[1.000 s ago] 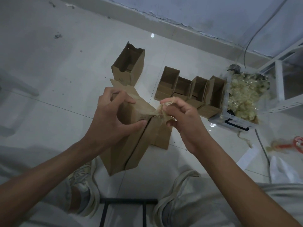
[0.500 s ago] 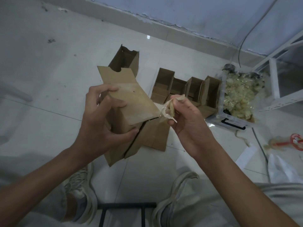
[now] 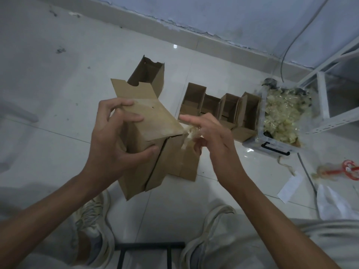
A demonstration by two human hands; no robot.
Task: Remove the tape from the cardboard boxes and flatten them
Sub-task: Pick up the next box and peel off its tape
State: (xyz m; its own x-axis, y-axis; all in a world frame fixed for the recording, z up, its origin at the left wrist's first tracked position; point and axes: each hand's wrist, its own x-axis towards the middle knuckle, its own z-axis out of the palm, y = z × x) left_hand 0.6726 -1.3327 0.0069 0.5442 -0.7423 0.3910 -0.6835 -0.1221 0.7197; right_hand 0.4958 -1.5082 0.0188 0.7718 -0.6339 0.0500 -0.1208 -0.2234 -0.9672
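head view: left hand (image 3: 114, 136) gripped the cardboard box (image 3: 153, 133) off the floor, likely to brace it, while right hand (image 3: 209, 136) pinched crumpled tape (image 3: 189, 135) at its corner, index finger straight.

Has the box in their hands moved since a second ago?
Yes. The held box has been lifted and turned, its flap now overlapping the standing open box behind it, while the left hand grips it.
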